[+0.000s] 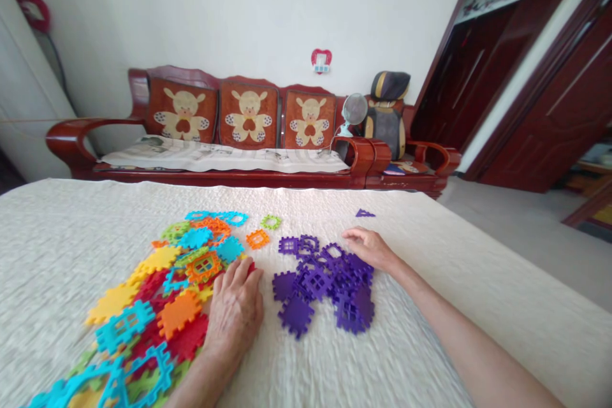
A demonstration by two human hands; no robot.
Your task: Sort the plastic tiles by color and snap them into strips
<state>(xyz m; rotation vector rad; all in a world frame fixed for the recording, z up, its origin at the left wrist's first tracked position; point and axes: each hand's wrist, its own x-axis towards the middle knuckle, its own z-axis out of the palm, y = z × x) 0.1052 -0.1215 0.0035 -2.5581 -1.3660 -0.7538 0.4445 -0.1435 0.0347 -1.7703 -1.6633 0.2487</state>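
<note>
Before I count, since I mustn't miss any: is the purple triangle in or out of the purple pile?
Out: the purple triangle lies alone, cloth showing all round it, apart from the purple pile.

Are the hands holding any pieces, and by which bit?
The right hand, beside the pile of flat purple plastic pieces, seems to hold nothing. A red plastic piece shows beside the left hand; I can't tell if it's held.

The head camera looks over the cloth toward the sofa.

Two bare, tapering forearms
</note>
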